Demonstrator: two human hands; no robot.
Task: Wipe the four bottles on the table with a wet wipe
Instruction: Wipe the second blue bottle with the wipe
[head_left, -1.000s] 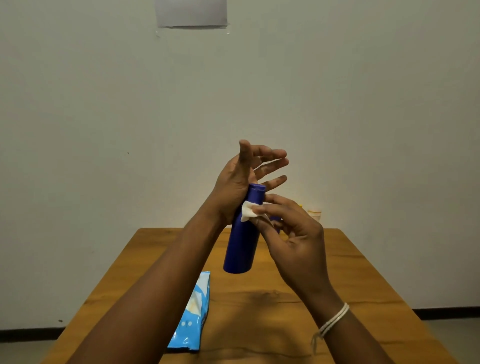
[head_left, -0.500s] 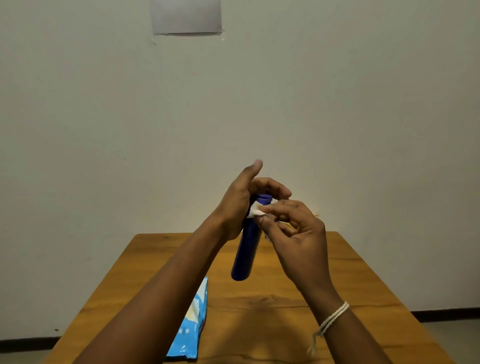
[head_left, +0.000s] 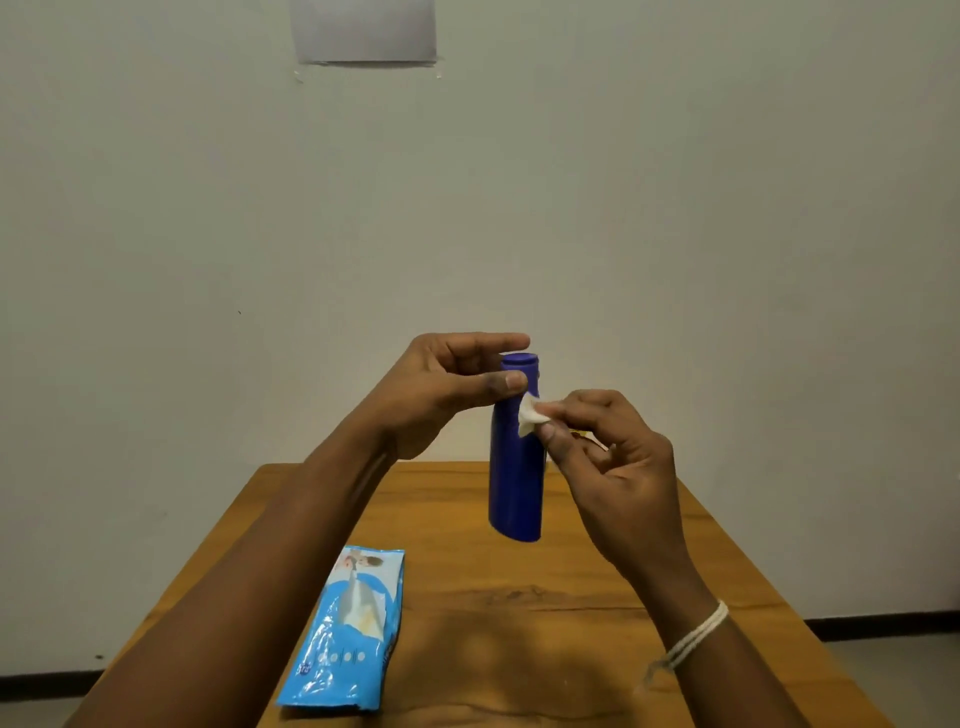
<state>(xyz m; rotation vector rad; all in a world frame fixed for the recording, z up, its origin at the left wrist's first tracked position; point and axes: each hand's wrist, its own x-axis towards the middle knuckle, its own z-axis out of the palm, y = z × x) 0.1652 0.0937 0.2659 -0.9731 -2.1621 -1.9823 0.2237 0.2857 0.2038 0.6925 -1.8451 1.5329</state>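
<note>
wooden table (head_left: 597, 623) with a visible grain, a knotty dark streak across the middle. behind it a plain off-white wall (head_left: 675, 208), and up top a grey sheet of paper (head_left: 363, 28) stuck on it, looks taped at the lower corners. dark baseboard (head_left: 883, 626) runs along the bottom of the wall on both sides, bit of pale floor (head_left: 914, 675) at lower right

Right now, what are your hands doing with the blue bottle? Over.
Left hand pinches blue bottle at its neck, held above table. Right hand presses wet wipe on its shoulder. Nothing blocking.
</note>
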